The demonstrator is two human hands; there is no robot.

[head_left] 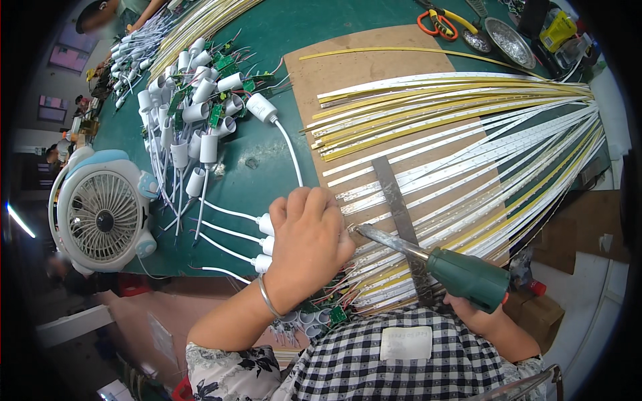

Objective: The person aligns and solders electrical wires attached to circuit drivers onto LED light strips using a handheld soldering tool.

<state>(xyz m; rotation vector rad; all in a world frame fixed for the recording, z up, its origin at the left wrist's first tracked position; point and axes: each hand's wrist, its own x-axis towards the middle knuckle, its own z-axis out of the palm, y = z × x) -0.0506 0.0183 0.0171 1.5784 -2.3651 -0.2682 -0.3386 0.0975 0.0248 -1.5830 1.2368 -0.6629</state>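
Note:
My left hand [309, 237] is closed with the fingers curled down at the left ends of the white LED strips [414, 177]; what it pinches is hidden beneath it. Several white lamp caps [263, 264] with white cables lie against its left side. My right hand [471, 314] grips a green soldering gun [468, 275] from below. The gun's metal barrel points left, and its tip is close to my left fingertips. Under the barrel, a dark flat metal bar [401, 214] lies across the strips.
White sockets with green circuit boards [215, 115] are heaped at left. A fan [103, 217] stands at the table's left edge. Brown board [374, 50] lies under the strips. Orange-handled scissors [438, 25] and a metal dish [509, 43] sit far right. Another person [134, 12] is at far left.

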